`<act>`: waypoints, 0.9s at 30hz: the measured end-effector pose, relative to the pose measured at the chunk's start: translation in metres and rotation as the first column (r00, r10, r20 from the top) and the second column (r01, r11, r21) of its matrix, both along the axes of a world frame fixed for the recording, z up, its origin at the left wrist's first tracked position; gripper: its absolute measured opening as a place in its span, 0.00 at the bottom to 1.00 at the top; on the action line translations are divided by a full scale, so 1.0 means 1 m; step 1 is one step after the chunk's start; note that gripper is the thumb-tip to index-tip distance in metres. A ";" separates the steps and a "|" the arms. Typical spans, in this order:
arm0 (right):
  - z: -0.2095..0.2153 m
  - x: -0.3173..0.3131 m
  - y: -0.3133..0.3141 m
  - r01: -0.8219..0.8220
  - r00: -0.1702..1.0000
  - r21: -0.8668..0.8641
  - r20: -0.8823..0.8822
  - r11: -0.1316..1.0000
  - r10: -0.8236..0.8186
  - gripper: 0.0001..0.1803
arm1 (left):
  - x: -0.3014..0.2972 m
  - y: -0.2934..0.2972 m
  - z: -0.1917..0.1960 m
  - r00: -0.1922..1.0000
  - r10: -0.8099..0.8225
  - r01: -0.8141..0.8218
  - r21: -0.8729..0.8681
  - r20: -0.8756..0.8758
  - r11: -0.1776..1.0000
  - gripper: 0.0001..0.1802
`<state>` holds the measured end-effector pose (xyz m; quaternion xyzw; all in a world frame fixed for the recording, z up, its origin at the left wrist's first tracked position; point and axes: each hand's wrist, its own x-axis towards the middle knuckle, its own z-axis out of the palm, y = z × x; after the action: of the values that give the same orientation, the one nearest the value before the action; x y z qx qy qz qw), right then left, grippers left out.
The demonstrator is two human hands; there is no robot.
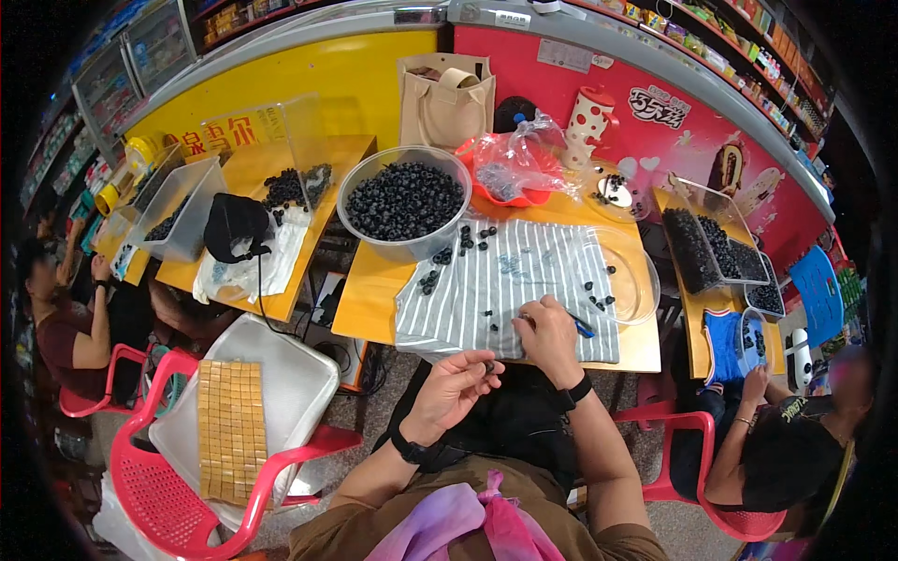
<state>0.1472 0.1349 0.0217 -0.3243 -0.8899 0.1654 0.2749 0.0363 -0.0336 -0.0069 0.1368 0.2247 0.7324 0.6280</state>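
My left hand is above my lap at the near table edge. Its thumb and fingertips pinch a dark blueberry. My right hand is over the near edge of a grey-and-white striped cloth, its fingers curled. A slim blue-and-black tool sticks out beside its fingers; its kind is not clear. On the cloth lie a loose group of blueberries at the left and several more at the right. A large clear tub heaped with blueberries stands at the cloth's far left corner.
A red basin with plastic bags, a beige tote bag and a polka-dot tumbler stand at the back. A clear round lid lies at the right. People sit at side tables; a red chair is on my left.
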 end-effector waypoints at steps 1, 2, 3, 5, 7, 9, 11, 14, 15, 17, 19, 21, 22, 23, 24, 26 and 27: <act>0.001 -0.002 -0.001 0.006 0.999 0.029 0.037 1.000 -0.007 0.06 | -0.001 0.000 -0.001 1.000 -0.007 0.007 0.021 0.010 1.000 0.12; -0.001 -0.004 -0.002 0.001 0.999 0.020 0.037 1.000 -0.002 0.06 | -0.002 -0.001 -0.003 1.000 -0.015 0.014 0.042 0.020 0.999 0.12; -0.003 -0.004 -0.002 0.005 1.000 0.068 0.003 0.998 -0.005 0.05 | -0.003 -0.001 -0.004 1.000 -0.012 0.011 0.033 0.021 0.999 0.12; -0.006 -0.003 0.000 0.007 0.999 0.174 -0.053 0.985 0.002 0.04 | -0.004 0.000 -0.005 0.999 -0.016 0.015 0.037 0.029 0.999 0.12; -0.008 0.003 -0.003 -0.059 0.980 -0.015 -0.193 0.998 0.055 0.03 | -0.004 0.000 -0.008 0.999 -0.017 0.016 0.053 0.029 0.998 0.12; 0.005 0.012 -0.019 -0.204 0.925 -0.330 -0.373 0.922 0.071 0.03 | -0.004 0.000 -0.012 0.999 -0.010 0.008 0.067 0.030 0.998 0.12; 0.017 0.024 -0.041 -0.275 0.889 -0.418 -0.453 0.866 0.064 0.03 | -0.003 0.002 -0.012 0.997 -0.020 0.016 0.052 0.070 0.998 0.11; 0.023 0.034 -0.069 -0.396 0.813 -0.492 -0.581 0.776 0.047 0.05 | 0.000 0.001 -0.005 0.998 -0.031 0.030 0.014 0.057 0.999 0.11; 0.021 0.037 -0.074 -0.417 0.799 -0.477 -0.599 0.774 0.061 0.05 | 0.002 0.001 -0.003 0.998 -0.037 0.036 0.012 0.054 0.999 0.11; 0.018 0.038 -0.079 -0.465 0.760 -0.432 -0.642 0.773 0.098 0.05 | 0.004 0.001 -0.001 0.999 -0.014 0.015 -0.010 0.042 1.000 0.11; 0.020 0.040 -0.082 -0.452 0.762 -0.438 -0.643 0.777 0.080 0.05 | 0.004 0.002 -0.001 0.999 -0.027 0.027 -0.007 0.034 1.000 0.11; 0.022 0.040 -0.086 -0.441 0.763 -0.445 -0.643 0.779 0.065 0.05 | 0.004 0.001 0.000 0.999 -0.035 0.035 -0.003 0.027 0.999 0.11; 0.021 0.039 -0.087 -0.432 0.764 -0.440 -0.643 0.788 0.060 0.05 | 0.007 0.001 0.005 0.999 -0.003 0.004 -0.044 0.034 0.999 0.11; 0.021 0.038 -0.088 -0.422 0.764 -0.435 -0.643 0.796 0.054 0.05 | 0.008 0.002 0.007 0.999 0.030 -0.026 -0.086 0.041 0.996 0.11; 0.021 0.037 -0.090 -0.424 0.762 -0.433 -0.645 0.795 0.056 0.05 | 0.008 0.003 0.006 0.999 0.031 -0.028 -0.085 0.038 0.996 0.11; 0.022 0.036 -0.095 -0.415 0.752 -0.401 -0.656 0.816 0.060 0.06 | 0.010 0.002 0.004 0.999 0.050 -0.050 -0.076 0.006 0.996 0.11; 0.020 0.035 -0.096 -0.387 0.767 -0.343 -0.635 0.856 0.093 0.06 | 0.010 0.002 0.004 0.999 0.050 -0.049 -0.077 0.006 0.996 0.11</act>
<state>0.1825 0.0393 0.0412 -0.1901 -0.7278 0.4970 0.4326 0.0462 -0.0321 -0.0034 0.1042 0.2536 0.7392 0.6152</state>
